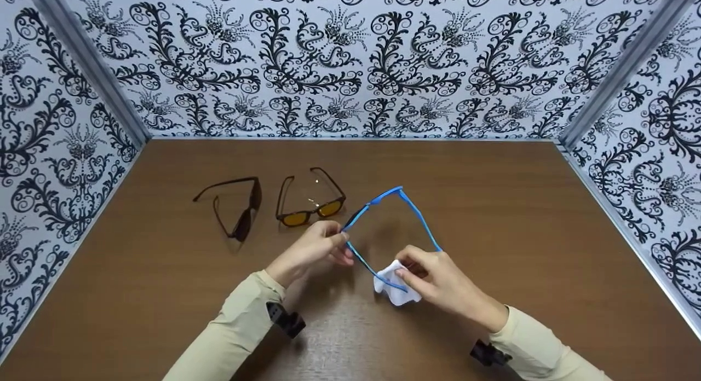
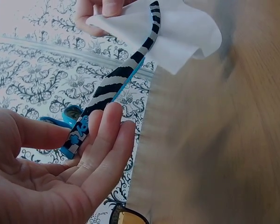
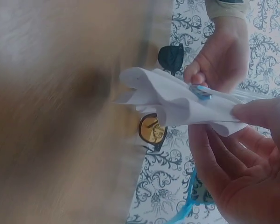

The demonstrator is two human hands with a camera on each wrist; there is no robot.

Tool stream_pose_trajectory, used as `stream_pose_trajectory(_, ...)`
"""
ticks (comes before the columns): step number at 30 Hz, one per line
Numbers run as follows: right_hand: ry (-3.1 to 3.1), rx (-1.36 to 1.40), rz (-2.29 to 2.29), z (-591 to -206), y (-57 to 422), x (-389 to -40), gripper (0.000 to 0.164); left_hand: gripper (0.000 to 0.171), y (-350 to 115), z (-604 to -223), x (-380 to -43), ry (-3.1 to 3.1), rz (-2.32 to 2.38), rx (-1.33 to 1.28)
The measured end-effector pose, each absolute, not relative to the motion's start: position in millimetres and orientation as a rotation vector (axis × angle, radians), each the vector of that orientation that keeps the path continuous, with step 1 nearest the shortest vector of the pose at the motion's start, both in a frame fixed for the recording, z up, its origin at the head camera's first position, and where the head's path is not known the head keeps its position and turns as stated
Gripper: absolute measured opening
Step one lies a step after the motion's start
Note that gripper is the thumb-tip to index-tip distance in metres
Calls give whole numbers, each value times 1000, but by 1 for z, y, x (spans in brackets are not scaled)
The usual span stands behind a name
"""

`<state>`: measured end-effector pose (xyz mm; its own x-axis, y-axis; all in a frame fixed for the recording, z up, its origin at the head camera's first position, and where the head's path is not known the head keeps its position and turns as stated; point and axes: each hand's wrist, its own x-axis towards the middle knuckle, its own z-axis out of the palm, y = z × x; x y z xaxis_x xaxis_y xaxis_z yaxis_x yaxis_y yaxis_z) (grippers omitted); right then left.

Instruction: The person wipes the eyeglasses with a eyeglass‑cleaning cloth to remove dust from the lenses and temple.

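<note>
Blue-framed glasses [image 1: 385,195] are held up over the table, temples unfolded. My left hand [image 1: 312,248] pinches them between thumb and fingers near the hinge of one temple. That temple [image 2: 114,86] has black and pale zebra stripes on its outer side, as the left wrist view shows. A white cloth [image 1: 400,298] is pinched in my right hand [image 1: 446,280], thumb on top and fingers beneath. The same cloth [image 3: 177,102] hangs in loose folds in the right wrist view. The temple's tip overlaps the cloth, beside my right thumb.
Left of my hands, glasses with yellow lenses [image 1: 296,219] lie on the brown table [image 1: 493,189], temples spread. Further left are dark sunglasses [image 1: 242,225], also unfolded. White walls with black scrollwork [image 1: 350,58] enclose the table's back and sides.
</note>
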<state>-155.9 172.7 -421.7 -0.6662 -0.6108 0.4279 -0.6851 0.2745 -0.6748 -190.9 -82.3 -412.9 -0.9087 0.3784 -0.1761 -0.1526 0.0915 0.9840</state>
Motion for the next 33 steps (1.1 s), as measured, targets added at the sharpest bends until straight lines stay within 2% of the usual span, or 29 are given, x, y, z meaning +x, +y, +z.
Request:
stream_pose_trajectory(14, -2459, 1177, 1449, -415, 148, -156, 7, 9, -70, -414, -185, 2009, 1863, 297)
stream_pose_trajectory(28, -2494, 1048, 1632, -413, 137, -161, 10, 18, -68, -412, -182, 2007, 1777, 372)
stream_pose_trajectory(33, -2475, 988, 1671, -413, 134, -161, 12, 12, -69, -412, -181, 1977, 1767, 370)
